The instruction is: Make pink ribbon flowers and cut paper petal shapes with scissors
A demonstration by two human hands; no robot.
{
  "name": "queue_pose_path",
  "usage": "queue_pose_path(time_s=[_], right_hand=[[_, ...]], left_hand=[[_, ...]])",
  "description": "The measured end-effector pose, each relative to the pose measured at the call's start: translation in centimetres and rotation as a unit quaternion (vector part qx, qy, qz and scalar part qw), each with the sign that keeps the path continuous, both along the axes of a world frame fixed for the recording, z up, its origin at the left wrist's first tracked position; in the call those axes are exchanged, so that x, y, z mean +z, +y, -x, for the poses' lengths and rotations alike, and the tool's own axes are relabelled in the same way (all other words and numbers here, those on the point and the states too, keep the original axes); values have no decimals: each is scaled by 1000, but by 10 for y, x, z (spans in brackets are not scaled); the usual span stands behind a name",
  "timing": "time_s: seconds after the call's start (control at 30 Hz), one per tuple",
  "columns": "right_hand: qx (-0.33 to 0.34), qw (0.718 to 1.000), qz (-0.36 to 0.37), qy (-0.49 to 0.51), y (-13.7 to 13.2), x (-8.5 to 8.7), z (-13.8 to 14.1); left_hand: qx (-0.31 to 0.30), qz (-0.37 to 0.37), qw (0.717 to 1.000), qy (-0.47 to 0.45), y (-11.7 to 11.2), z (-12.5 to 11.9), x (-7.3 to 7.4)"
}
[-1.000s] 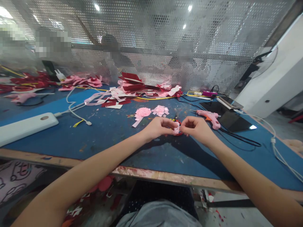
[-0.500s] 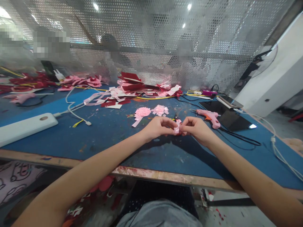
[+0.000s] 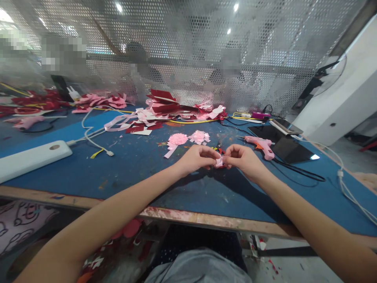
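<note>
While left hand (image 3: 196,160) and right hand (image 3: 244,160) pinch pink ribbon (image 3: 219,161), upper end lower than before.

Just the one cam here, worn on the person's head, looking forward and tipped down across the tabletop (image 3: 188,192), so the wearer's own grey shirt (image 3: 200,269) pokes in at the bottom edge, nearest the lens. It's a pretty wide view: the left forearm (image 3: 118,204) and right forearm (image 3: 309,212) run up big from the lower corners, while the left hand (image 3: 194,159) and right hand (image 3: 246,161) sit smaller, around mid-frame. Past the far side it faces a perforated screen (image 3: 182,23), with a white pillar (image 3: 338,102) leaning in at right.
</note>
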State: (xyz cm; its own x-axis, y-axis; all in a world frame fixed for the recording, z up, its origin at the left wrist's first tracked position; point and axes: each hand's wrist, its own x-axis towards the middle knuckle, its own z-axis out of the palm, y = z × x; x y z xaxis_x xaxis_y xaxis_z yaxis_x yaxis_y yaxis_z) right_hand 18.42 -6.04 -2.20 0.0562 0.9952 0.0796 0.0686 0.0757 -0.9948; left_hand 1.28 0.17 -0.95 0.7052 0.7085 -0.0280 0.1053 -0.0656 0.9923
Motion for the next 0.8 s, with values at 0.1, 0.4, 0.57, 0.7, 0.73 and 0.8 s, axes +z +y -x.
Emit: queue_pose_path(time_s=[0.1, 0.4, 0.57, 0.7, 0.73, 0.8], right_hand=[[-14, 1000, -16, -16, 0, 0, 0], [-24, 999, -26, -33, 2, -3, 1], [-20, 999, -28, -33, 1, -2, 0], [-12, 999, -23, -43, 0, -1, 0], [-12, 999, -22, -44, 0, -1, 0], [-17, 999, -24, -42, -1, 0, 0]], left_hand=[[2, 19, 1000, -5, 0, 0, 0], [6, 5, 1000, -15, -1, 0, -2], [3, 9, 1000, -23, -1, 0, -3], [8, 12, 1000, -24, -1, 0, -3], [8, 11, 1000, -21, -1, 0, -2], [5, 9, 1000, -15, -1, 0, -2]])
